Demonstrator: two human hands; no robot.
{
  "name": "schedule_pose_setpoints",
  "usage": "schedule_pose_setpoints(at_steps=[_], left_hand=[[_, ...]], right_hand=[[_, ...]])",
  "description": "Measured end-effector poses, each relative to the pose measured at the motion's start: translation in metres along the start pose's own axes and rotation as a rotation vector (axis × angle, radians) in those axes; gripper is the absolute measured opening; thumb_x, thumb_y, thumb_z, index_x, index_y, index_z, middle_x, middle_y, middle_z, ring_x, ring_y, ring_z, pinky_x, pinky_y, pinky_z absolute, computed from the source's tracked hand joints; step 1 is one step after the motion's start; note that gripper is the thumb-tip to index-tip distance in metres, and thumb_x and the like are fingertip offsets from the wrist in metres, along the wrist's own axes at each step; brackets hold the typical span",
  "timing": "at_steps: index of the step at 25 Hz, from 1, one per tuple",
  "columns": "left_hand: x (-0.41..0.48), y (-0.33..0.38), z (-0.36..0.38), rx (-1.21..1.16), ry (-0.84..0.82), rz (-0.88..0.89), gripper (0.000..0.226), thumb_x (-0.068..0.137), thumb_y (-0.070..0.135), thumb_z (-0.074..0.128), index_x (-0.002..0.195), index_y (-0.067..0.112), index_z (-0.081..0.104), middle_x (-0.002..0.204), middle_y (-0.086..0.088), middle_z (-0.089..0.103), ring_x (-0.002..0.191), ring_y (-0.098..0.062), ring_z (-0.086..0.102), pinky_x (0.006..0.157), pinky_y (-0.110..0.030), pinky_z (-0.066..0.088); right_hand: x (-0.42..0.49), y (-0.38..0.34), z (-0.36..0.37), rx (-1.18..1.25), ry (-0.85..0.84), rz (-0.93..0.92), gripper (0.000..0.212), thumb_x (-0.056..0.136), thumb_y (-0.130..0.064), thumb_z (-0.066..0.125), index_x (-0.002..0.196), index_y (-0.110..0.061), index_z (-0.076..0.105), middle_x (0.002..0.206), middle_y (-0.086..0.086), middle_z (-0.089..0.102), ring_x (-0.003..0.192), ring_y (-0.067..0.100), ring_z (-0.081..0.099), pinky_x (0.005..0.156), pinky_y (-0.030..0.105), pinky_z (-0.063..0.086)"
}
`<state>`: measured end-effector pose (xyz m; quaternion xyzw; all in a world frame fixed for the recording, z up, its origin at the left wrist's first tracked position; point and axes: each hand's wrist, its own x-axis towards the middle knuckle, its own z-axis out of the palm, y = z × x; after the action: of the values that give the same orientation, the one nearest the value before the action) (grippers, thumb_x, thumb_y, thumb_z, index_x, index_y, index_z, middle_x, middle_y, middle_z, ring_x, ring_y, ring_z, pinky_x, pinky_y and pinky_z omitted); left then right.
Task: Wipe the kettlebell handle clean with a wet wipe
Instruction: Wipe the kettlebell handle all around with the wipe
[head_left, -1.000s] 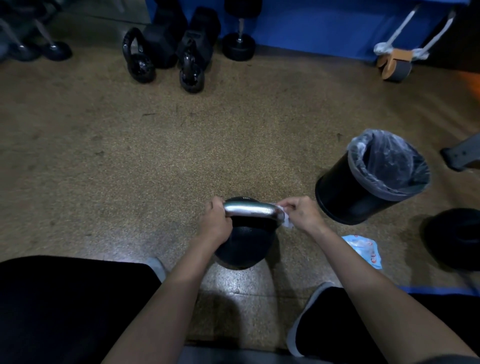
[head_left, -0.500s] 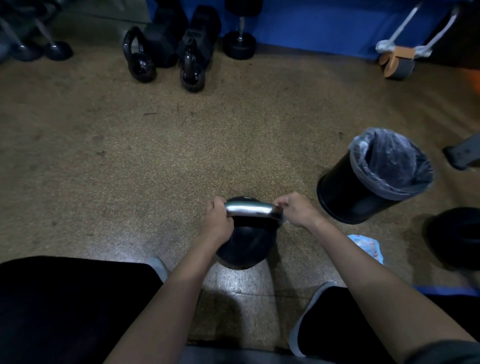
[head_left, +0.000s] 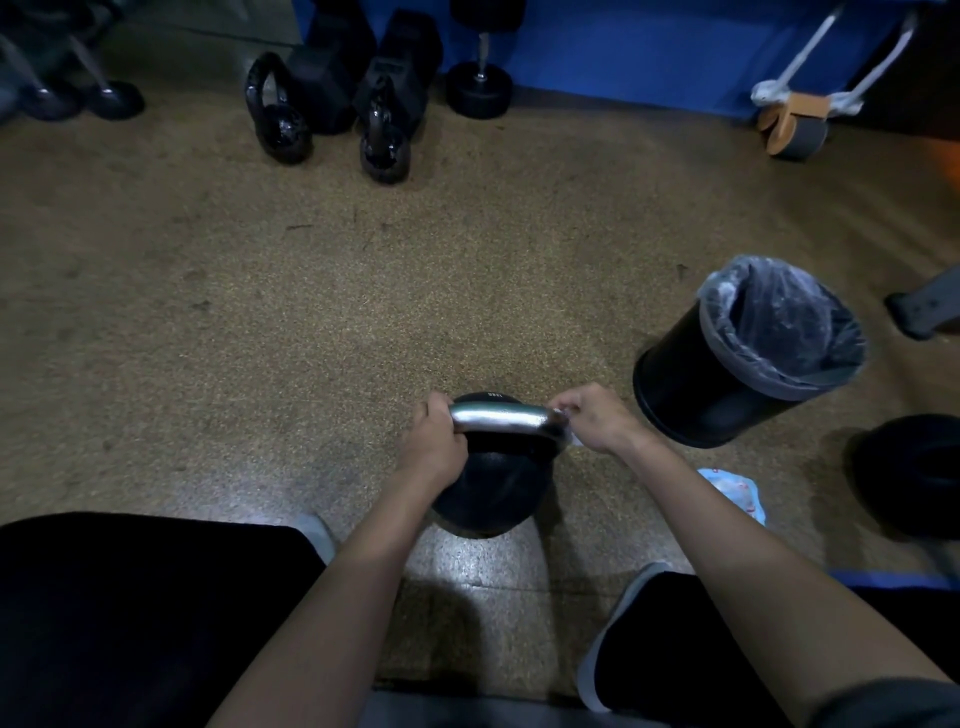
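A black kettlebell (head_left: 491, 491) with a shiny silver handle (head_left: 501, 417) stands on the floor between my legs. My left hand (head_left: 434, 447) grips the handle's left end. At the handle's right end, my right hand (head_left: 597, 418) pinches a white wet wipe (head_left: 569, 434) against the metal. Only a small corner of the wipe shows under the fingers.
A black bin (head_left: 748, 358) with a clear liner stands to the right. A blue wipe packet (head_left: 735, 491) lies by my right forearm. Two small kettlebells (head_left: 384, 137) and dumbbells (head_left: 478, 88) line the far blue wall. A dark weight (head_left: 909, 473) sits at the right edge.
My right hand with the wipe has shifted slightly up and forward around the handle's right end. The left hand has kept its grip.
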<state>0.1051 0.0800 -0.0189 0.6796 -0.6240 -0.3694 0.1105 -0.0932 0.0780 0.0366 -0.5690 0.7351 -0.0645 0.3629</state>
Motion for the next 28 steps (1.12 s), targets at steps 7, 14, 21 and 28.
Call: schedule_pose_setpoints(at_steps=[7, 14, 21, 28], left_hand=[[0.0, 0.0, -0.001, 0.007, -0.002, 0.008, 0.035, 0.086, 0.011, 0.049, 0.12, 0.014, 0.039, 0.125, -0.013, 0.046, 0.109, -0.035, 0.051, 0.097, -0.045, 0.043], [0.0, 0.001, -0.001, -0.001, -0.004, -0.004, 0.035, 0.086, 0.009, 0.048, 0.12, 0.014, 0.04, 0.125, -0.013, 0.046, 0.111, -0.035, 0.05, 0.098, -0.044, 0.042], [0.0, 0.001, -0.001, -0.005, 0.003, 0.002, 0.035, 0.086, 0.009, 0.048, 0.12, 0.013, 0.04, 0.125, -0.014, 0.047, 0.11, -0.035, 0.051, 0.099, -0.045, 0.042], [-0.001, 0.002, -0.002, -0.004, -0.006, -0.002, 0.037, 0.086, 0.009, 0.049, 0.122, 0.012, 0.04, 0.127, -0.014, 0.046, 0.113, -0.035, 0.051, 0.099, -0.042, 0.042]], right_hand=[[0.003, -0.001, -0.001, -0.053, -0.046, 0.002, 0.035, 0.086, 0.001, 0.048, 0.086, -0.024, 0.073, 0.082, 0.0, 0.065, 0.082, 0.015, 0.059, 0.07, 0.021, 0.04], [0.005, -0.004, -0.01, -0.06, -0.111, 0.01, 0.036, 0.085, 0.002, 0.047, 0.09, -0.022, 0.073, 0.081, 0.001, 0.066, 0.075, 0.013, 0.059, 0.062, 0.021, 0.041], [0.005, -0.009, -0.01, -0.074, -0.111, -0.03, 0.035, 0.087, 0.001, 0.047, 0.097, -0.019, 0.074, 0.09, 0.003, 0.07, 0.084, 0.013, 0.062, 0.059, 0.017, 0.041], [0.011, -0.006, -0.004, -0.024, 0.043, -0.036, 0.022, 0.086, -0.005, 0.057, 0.085, -0.017, 0.075, 0.097, 0.001, 0.073, 0.095, 0.013, 0.064, 0.085, 0.02, 0.045]])
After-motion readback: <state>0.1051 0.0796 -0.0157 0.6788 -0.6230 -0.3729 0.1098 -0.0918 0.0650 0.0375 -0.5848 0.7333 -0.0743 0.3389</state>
